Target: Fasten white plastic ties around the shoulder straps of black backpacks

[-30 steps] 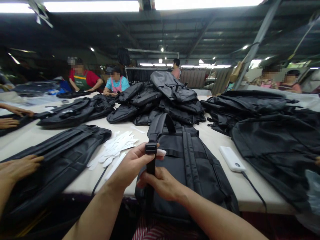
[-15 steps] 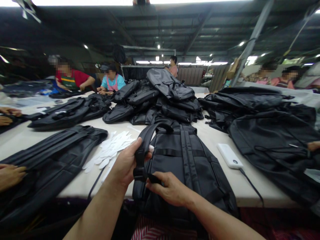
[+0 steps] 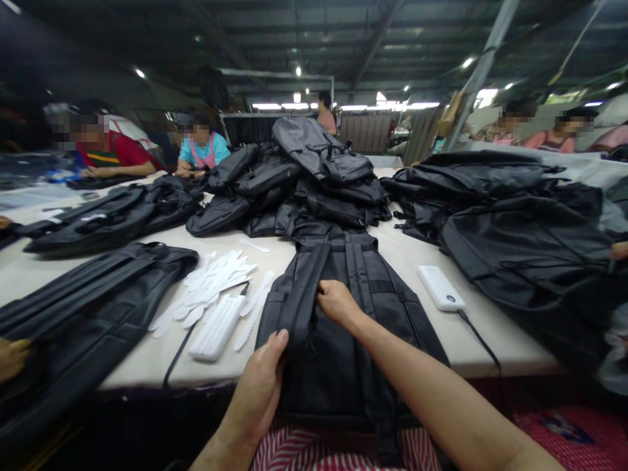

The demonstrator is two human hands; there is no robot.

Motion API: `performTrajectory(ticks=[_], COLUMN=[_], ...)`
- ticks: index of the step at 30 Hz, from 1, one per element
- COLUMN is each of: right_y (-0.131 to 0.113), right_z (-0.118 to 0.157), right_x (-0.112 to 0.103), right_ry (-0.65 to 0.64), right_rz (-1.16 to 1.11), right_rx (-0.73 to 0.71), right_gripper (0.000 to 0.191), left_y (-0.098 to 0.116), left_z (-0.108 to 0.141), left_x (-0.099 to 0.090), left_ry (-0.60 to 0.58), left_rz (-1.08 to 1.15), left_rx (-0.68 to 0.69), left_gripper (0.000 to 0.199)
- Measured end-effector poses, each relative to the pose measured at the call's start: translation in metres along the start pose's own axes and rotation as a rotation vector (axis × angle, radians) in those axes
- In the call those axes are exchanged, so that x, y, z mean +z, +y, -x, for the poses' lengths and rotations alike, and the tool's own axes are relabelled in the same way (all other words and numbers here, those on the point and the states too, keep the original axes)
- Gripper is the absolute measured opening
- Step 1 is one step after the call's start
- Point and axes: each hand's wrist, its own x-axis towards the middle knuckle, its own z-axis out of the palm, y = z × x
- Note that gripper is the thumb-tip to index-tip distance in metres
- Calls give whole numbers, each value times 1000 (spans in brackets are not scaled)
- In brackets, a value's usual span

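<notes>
Right hand (image 3: 336,304) curled shut, knuckles up, clamped on the padded back of a black backpack (image 3: 387,353), right beside its shoulder strap (image 3: 305,294). Left hand (image 3: 258,386) open and apart from the right, palm turned inward, fingers up and straight, tips against the strap's lower part, no grip on it. Between the two hands, that strap, running lengthwise along the pack.

Under both hands, the backpack flat on a white work table (image 3: 485,340), straps facing up, its lower end over the table's near edge. Below the hands, red-and-white striped clothing (image 3: 343,451).

Left of the left hand, a white ribbed bar (image 3: 216,327) on a scatter of white plastic strips (image 3: 210,288). Right of the right hand, a white power bank (image 3: 440,288) with a black cable (image 3: 481,340). Beyond the right hand, a heap of black backpacks (image 3: 314,183).

Far left of the left hand, a co-worker's hand (image 3: 10,356) on another flat backpack (image 3: 88,294). Far right of the right hand, another co-worker's hand (image 3: 619,250) beside more black bags (image 3: 520,242). Past the heap, a seated co-worker in a blue top (image 3: 201,147).
</notes>
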Motion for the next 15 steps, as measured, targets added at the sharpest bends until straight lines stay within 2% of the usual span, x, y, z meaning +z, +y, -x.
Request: performTrajectory(ticks=[2, 5, 7, 12, 15], right_y=[8, 10, 5, -4, 1], right_z=[0, 6, 15, 47, 55], right_x=[12, 21, 20, 12, 10], right_ry=[-17, -23, -19, -86, -139], right_rz=[-160, -229, -360, -820, -902], right_rx=[57, 95, 132, 279, 374], right_gripper=[18, 20, 18, 24, 29], left_y=[-7, -1, 3, -9, -21], left_z=[7, 16, 20, 22, 21], left_x=[-5, -6, -3, 5, 2], left_ry=[33, -8, -22, 0, -18], left_rz=[-66, -185, -214, -86, -74], left_rx=[-33, -133, -173, -235, -240], left_gripper=[31, 32, 32, 24, 22])
